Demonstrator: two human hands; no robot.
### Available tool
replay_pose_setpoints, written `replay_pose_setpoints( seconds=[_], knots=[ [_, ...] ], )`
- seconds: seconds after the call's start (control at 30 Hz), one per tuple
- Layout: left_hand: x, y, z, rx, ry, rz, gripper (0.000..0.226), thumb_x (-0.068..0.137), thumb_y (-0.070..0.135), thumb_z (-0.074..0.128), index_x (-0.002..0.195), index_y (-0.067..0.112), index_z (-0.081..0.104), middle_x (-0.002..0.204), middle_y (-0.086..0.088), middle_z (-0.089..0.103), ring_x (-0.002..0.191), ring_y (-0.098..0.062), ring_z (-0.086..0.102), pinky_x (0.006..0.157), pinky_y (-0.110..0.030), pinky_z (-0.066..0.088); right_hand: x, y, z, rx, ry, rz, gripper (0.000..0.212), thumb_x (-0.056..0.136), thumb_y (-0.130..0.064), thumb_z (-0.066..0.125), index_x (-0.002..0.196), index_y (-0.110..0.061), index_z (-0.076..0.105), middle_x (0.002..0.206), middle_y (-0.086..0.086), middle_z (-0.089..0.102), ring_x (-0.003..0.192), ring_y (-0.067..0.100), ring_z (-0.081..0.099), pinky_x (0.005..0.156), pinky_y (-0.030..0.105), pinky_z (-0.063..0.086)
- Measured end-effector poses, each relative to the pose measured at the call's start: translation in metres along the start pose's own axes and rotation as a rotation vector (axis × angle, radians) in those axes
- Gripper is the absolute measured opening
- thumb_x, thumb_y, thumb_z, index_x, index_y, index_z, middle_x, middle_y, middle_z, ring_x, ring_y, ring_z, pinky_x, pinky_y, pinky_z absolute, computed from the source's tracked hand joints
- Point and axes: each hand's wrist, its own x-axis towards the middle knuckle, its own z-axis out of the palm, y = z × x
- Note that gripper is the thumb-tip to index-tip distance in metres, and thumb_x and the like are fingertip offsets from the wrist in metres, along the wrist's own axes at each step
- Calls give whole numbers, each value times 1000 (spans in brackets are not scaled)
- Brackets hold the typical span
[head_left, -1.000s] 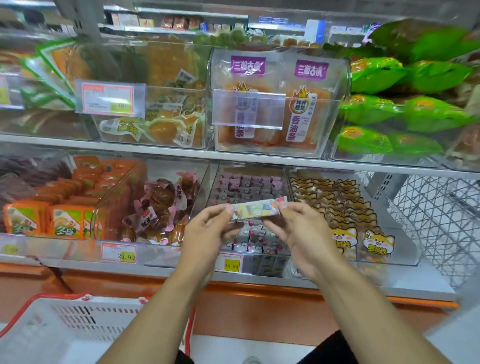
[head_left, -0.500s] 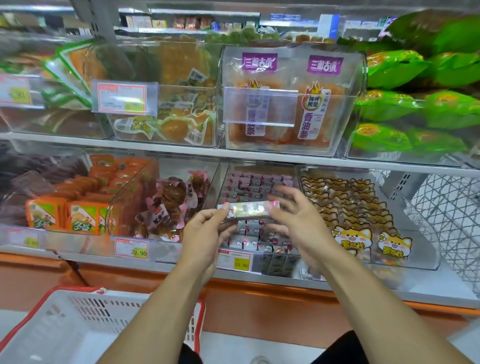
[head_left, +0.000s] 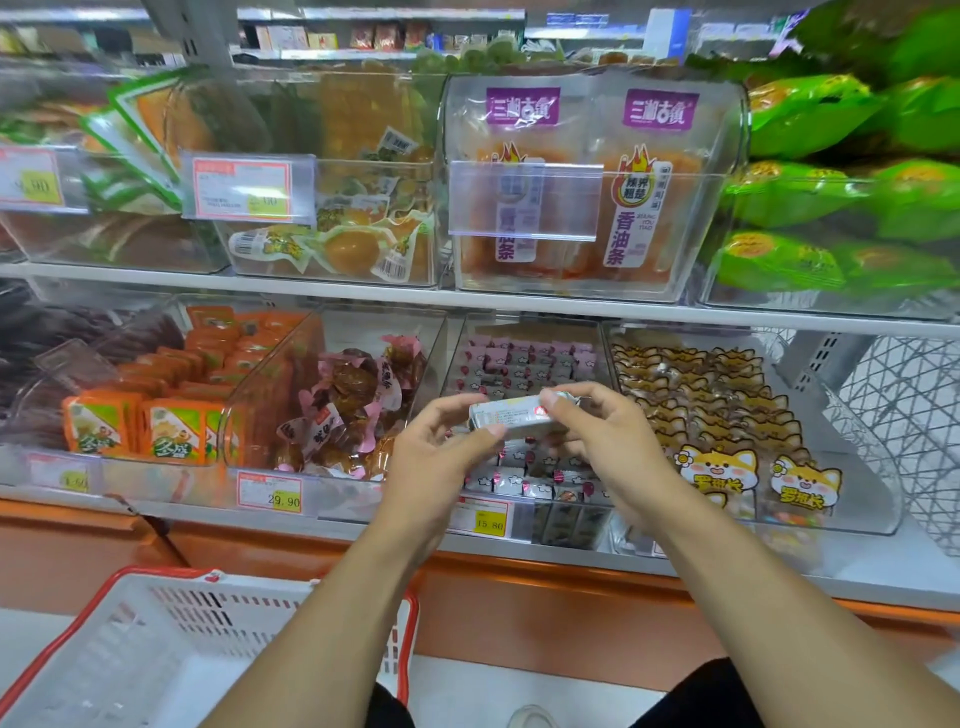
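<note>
Right at the middle of the frame we see a small silver snack packet, held nearly level in front of the lower shelf and above a clear bin of pink and grey sweets. Our left hand pinches its left end between thumb and curled fingers, and our right hand pinches the right end the same way. The packet carries fine print and a red mark, perhaps an ingredients panel, too small for us to read.

Below that bin a yellow price tag reads 15.80. Further left another tag reads 29.90, under a bin of brown snacks in pink wrappers. Orange packets stand at the far left. Right of the hands lie packets with a cartoon dog.

On the upper shelf, orange packs bear purple labels and the words 香油条, XIANG YOU TIAO. Green bags fill the upper right. A white basket with a red rim sits at the lower left, and our left forearm crosses its right edge.
</note>
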Motion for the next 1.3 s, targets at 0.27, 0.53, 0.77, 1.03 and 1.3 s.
replay_pose_setpoints(
  seconds=[0.27,0.53,0.77,1.03,1.3],
  knots=[
    [-2,-2,4,34,5,-8,32,84,13,78,113,8,65,98,-12,77,86,-24,76,70,-23,59,2,-1,-5,50,-19,58,36,72,-49,79,100,-27,76,99,-2,77,88,15,75,72,29,60],
    [0,-3,4,40,63,-36,52,75,48,74,104,6,70,89,-11,77,73,-19,74,67,-22,60,-1,0,-15,17,-157,-20,43,78,-5,82,114,-27,72,113,1,75,103,21,72,90,30,57],
    [-1,-2,4,36,17,26,49,69,27,82,116,20,71,109,-4,75,87,-27,77,72,-25,60,-1,-3,-18,165,-83,87,29,73,-29,82,99,-17,79,101,14,76,82,22,74,72,25,59],
    [2,-6,7,54,111,-51,53,67,52,80,92,6,71,80,-9,77,69,-23,76,62,-20,58,1,-5,-23,353,-184,174,47,79,-25,76,119,-3,68,109,15,76,89,20,73,73,22,59],
    [5,-10,2,94,127,-50,64,61,63,79,89,5,74,80,-11,77,69,-23,76,60,-19,57,5,-2,-25,401,-155,243,28,84,-9,70,110,0,74,112,18,75,94,20,74,76,23,62]
  ],
)
